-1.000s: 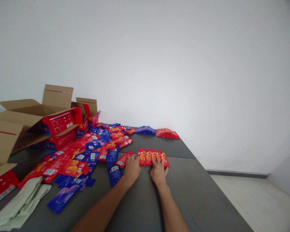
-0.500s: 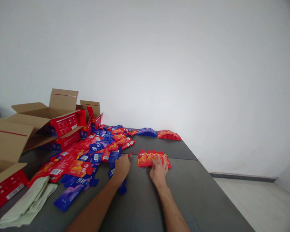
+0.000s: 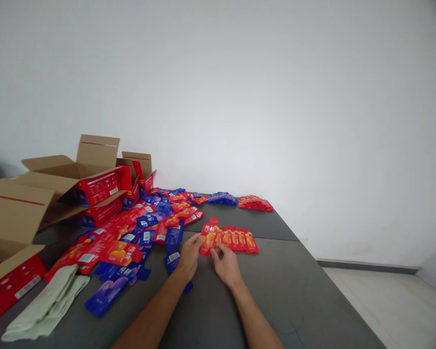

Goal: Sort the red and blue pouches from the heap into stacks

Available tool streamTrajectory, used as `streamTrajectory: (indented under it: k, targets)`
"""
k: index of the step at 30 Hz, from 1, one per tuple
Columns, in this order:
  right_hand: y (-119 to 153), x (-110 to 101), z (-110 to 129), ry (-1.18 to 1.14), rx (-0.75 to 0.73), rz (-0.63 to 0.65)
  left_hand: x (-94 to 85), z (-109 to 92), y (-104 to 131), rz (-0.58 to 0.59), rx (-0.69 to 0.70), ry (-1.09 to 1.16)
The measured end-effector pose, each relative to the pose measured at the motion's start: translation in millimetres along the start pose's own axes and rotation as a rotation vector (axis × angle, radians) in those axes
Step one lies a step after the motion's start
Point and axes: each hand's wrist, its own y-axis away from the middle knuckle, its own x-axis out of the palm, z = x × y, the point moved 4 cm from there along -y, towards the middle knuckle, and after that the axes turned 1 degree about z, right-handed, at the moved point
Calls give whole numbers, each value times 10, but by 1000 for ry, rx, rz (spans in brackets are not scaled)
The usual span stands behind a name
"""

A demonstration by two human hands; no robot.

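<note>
Between my two hands is a red sachet [image 3: 208, 235] with an orange fruit print, raised slightly off the dark table. My left hand [image 3: 190, 257] is closed on its left edge. My right hand [image 3: 226, 264] pinches its lower right corner. Just right of it lies an overlapping row of red sachets [image 3: 238, 240], fanned out on the table. Under and beside my left wrist are blue sachets [image 3: 172, 261], partly covered by the arm.
A mixed heap of red and blue sachets [image 3: 118, 252] spreads over the left side. Open cardboard boxes [image 3: 97, 188] stand behind it. A folded pale cloth [image 3: 43, 305] lies at front left. Fanned blue sachets [image 3: 222, 198] and red sachets [image 3: 254, 203] lie along the far edge.
My left hand has moved right and up, bringing a red sachet to the row's left end. My right hand has left the row's top and come left onto that sachet.
</note>
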Motion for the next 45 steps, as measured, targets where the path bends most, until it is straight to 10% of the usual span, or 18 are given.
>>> streamTrajectory:
  k: [5, 13, 29, 37, 45]
  targets:
    - [40, 133, -13, -347, 172, 183, 105, -110, 101, 42, -41, 53]
    - [22, 71, -195, -347, 227, 128, 38, 24, 132, 233, -155, -244]
    - [210, 249, 13, -361, 274, 519, -165, -140, 61, -52, -214, 70]
    - [170, 191, 19, -413, 290, 430, -245, -49, -12, -186, -165, 74]
    - [90, 124, -117, -372, 269, 239, -163, 122, 51, -27, -272, -263]
